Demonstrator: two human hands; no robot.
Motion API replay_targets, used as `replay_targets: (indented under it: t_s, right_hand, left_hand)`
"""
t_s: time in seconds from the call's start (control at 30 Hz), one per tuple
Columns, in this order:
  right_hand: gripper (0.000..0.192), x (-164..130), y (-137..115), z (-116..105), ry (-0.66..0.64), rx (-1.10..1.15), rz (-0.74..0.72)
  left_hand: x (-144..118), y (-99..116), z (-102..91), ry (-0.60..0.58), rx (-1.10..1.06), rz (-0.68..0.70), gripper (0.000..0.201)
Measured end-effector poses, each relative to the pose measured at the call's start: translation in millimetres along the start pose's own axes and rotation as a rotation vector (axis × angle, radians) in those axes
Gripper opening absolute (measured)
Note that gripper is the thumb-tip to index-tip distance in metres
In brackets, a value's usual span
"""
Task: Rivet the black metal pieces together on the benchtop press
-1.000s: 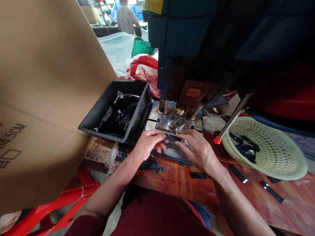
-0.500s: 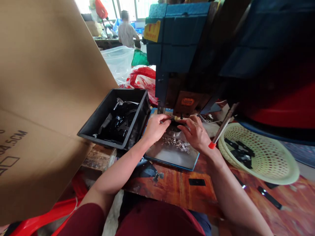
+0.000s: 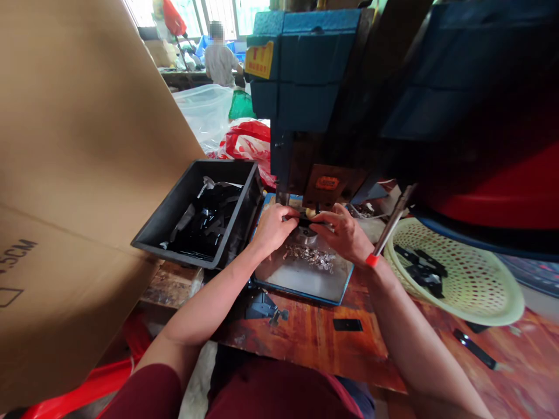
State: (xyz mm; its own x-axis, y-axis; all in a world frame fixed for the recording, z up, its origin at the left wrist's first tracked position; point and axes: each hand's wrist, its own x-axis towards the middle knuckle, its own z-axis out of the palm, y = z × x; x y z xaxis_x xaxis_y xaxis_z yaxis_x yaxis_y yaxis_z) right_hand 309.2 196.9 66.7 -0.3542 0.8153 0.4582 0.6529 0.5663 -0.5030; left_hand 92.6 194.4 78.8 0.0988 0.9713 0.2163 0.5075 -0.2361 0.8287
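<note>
Both hands, left and right, pinch a black strip under the press; best seated flat, fingers clear of the die.

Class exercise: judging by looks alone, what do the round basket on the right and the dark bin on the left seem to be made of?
Round basket: probably moulded plastic, pale yellow-green and matte, pierced by even rows of small holes. Dark bin: probably rigid plastic, dull black, with thick straight walls and a scuffed rim.
</note>
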Motion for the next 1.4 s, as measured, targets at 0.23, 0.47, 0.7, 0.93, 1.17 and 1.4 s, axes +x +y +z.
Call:
replay_targets:
  t_s: [0.23,0.47,0.7,0.93,1.17,1.4]
  right_hand:
    - [0.026,-8.9,-8.5,-6.9,-0.082,-0.246,-0.144]
    - [0.032,-22.7,-10.7,4.3,0.056,-0.174,-0.078]
    - [0.028,-86.4,-13.0,-15.8,0.209,-0.122,0.162]
    - [0.026,-141.0,-21.3,-5.4,0.158,-0.252,0.132]
    - [0.022,-150.9,-42.0,5.3,0.061,-0.472,0.017]
    - [0.019,-154.4,-67.8,15.2,0.034,-0.462,-0.117]
  left_hand:
    - [-5.2,0.4,2.9,-0.004,0.109,0.087,0.015]
    - [-21.2,0.6,1.2,0.080,0.091,0.147,0.015]
    - [-100.0,-27.2,-25.3,0.111,0.357,0.080,0.022]
    - [-148.4,-39.5,-15.2,0.013,0.767,0.227,0.043]
    - [-163.8,-49.8,-15.8,-0.039,0.739,0.343,0.043]
    - [-164.7,-58.0,-14.3,0.056,0.519,0.347,0.023]
